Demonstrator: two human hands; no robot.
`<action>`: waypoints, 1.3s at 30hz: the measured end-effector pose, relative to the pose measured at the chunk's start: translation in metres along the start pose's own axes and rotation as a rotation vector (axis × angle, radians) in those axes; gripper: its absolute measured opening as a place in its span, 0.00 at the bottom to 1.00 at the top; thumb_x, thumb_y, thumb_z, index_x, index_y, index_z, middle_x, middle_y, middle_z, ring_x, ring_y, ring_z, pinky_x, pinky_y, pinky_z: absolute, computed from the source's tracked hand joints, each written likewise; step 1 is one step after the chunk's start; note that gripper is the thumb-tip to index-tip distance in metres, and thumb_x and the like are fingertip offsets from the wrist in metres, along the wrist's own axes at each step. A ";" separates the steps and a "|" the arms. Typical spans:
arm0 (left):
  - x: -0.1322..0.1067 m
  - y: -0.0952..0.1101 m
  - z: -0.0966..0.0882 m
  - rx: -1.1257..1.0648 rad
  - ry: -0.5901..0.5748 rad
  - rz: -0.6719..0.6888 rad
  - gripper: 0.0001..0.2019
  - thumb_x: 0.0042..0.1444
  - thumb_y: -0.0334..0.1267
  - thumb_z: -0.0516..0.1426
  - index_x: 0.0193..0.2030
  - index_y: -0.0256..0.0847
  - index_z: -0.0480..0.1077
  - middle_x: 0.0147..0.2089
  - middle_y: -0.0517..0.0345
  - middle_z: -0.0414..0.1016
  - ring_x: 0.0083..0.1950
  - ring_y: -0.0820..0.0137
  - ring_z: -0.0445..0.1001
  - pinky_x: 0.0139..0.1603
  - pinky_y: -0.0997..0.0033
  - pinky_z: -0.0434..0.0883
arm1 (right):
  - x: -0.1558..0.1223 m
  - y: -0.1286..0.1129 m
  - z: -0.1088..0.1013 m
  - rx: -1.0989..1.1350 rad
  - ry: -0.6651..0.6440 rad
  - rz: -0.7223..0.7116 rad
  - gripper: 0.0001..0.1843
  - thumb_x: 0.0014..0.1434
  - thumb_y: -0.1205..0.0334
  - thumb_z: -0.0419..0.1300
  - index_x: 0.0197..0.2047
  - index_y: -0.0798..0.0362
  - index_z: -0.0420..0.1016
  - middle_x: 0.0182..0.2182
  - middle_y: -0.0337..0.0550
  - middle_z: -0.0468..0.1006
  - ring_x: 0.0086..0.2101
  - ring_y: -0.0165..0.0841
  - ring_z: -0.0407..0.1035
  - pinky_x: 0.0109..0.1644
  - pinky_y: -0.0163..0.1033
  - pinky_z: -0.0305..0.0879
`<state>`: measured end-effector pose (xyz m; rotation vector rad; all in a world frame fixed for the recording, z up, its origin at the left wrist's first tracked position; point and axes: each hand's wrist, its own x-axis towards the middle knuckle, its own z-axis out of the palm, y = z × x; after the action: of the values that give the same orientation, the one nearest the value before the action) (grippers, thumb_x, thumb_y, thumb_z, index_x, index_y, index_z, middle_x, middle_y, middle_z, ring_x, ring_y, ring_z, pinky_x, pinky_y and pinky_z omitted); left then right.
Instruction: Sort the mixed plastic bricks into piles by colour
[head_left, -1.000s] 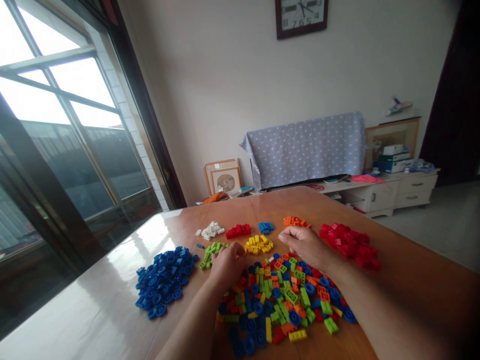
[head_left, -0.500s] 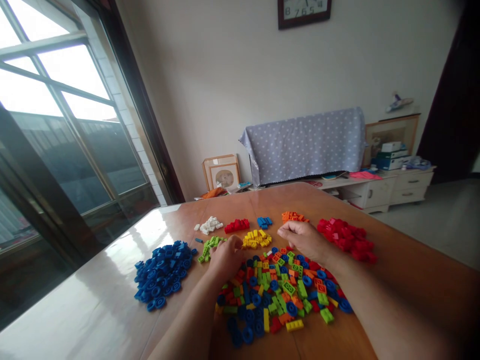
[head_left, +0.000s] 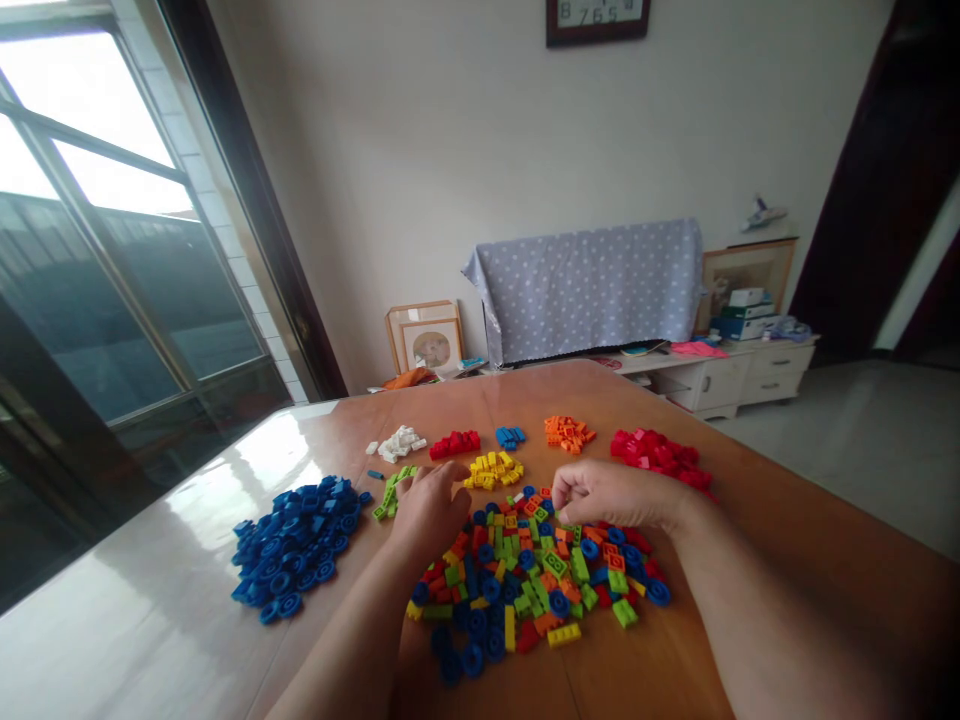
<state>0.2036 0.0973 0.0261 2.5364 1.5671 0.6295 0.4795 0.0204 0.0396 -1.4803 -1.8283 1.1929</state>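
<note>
My left hand (head_left: 431,508) is low over the near right side of a small pile of lime green bricks (head_left: 390,493). Its fingers look loosely spread, with the tips partly hidden, and I see nothing in them. My right hand (head_left: 611,493) has its fingers curled together in a pinch at the far edge of a mixed heap of toy bricks (head_left: 553,565). Whatever is between those fingertips is too small to make out. The heap mixes lime, orange, red, yellow and blue pieces. A yellow brick pile (head_left: 495,469) lies between the two hands.
Blue pieces (head_left: 296,545) form a big pile on the left of the wooden table (head_left: 337,655). Along the back are white bricks (head_left: 402,443), red bricks (head_left: 455,444), blue bricks (head_left: 511,438) and orange bricks (head_left: 568,433). A larger red pile (head_left: 660,456) lies at right.
My right hand has come down from beside the orange pile to the mixed heap's far edge. The left hand stays by the lime bricks, its fingers looser. The view has swung slightly right.
</note>
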 end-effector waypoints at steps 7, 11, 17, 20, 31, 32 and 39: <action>-0.006 0.009 -0.007 -0.037 -0.006 0.095 0.13 0.58 0.36 0.52 0.46 0.48 0.75 0.50 0.58 0.79 0.55 0.60 0.69 0.59 0.58 0.58 | 0.001 0.013 -0.005 -0.159 -0.003 0.050 0.08 0.48 0.66 0.62 0.34 0.54 0.75 0.23 0.33 0.69 0.25 0.26 0.59 0.26 0.30 0.50; -0.008 0.013 -0.010 -0.043 -0.011 0.118 0.13 0.58 0.35 0.52 0.45 0.48 0.75 0.48 0.57 0.79 0.54 0.60 0.69 0.58 0.59 0.58 | 0.003 0.018 -0.005 -0.209 0.005 0.079 0.11 0.47 0.69 0.61 0.36 0.54 0.76 0.25 0.34 0.71 0.26 0.26 0.61 0.28 0.29 0.52; -0.011 0.018 -0.009 -0.066 -0.019 0.127 0.12 0.58 0.36 0.53 0.45 0.48 0.76 0.47 0.56 0.79 0.54 0.60 0.69 0.59 0.59 0.58 | 0.007 0.016 0.003 -0.274 0.020 0.029 0.11 0.49 0.66 0.63 0.38 0.53 0.77 0.30 0.36 0.75 0.28 0.27 0.64 0.29 0.29 0.55; -0.012 0.021 -0.009 -0.070 -0.033 0.120 0.13 0.58 0.36 0.53 0.44 0.48 0.76 0.47 0.55 0.79 0.53 0.59 0.69 0.60 0.59 0.59 | 0.011 0.020 0.006 -0.277 0.084 0.003 0.09 0.51 0.62 0.64 0.38 0.53 0.76 0.30 0.37 0.76 0.29 0.28 0.65 0.30 0.29 0.56; -0.014 0.024 -0.015 -0.078 -0.031 0.138 0.13 0.58 0.35 0.52 0.44 0.48 0.77 0.47 0.56 0.79 0.53 0.60 0.69 0.58 0.59 0.59 | 0.008 0.023 -0.001 -0.289 -0.025 0.024 0.13 0.46 0.69 0.60 0.37 0.52 0.79 0.27 0.34 0.75 0.27 0.27 0.64 0.28 0.29 0.54; -0.014 0.025 -0.016 -0.082 -0.038 0.135 0.13 0.59 0.35 0.52 0.44 0.48 0.77 0.47 0.56 0.79 0.53 0.60 0.69 0.58 0.59 0.59 | 0.008 0.024 0.000 -0.291 -0.039 0.027 0.14 0.46 0.69 0.60 0.38 0.52 0.80 0.28 0.34 0.76 0.27 0.27 0.65 0.28 0.29 0.54; -0.017 0.027 -0.016 -0.106 -0.050 0.181 0.13 0.59 0.35 0.51 0.43 0.48 0.76 0.45 0.55 0.79 0.53 0.59 0.68 0.57 0.58 0.59 | 0.014 0.036 0.001 -0.274 -0.021 0.035 0.14 0.49 0.64 0.63 0.41 0.51 0.80 0.28 0.35 0.77 0.27 0.28 0.65 0.29 0.30 0.57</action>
<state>0.2132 0.0678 0.0437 2.6114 1.2638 0.6440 0.4929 0.0343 0.0064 -1.6570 -2.0525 1.0070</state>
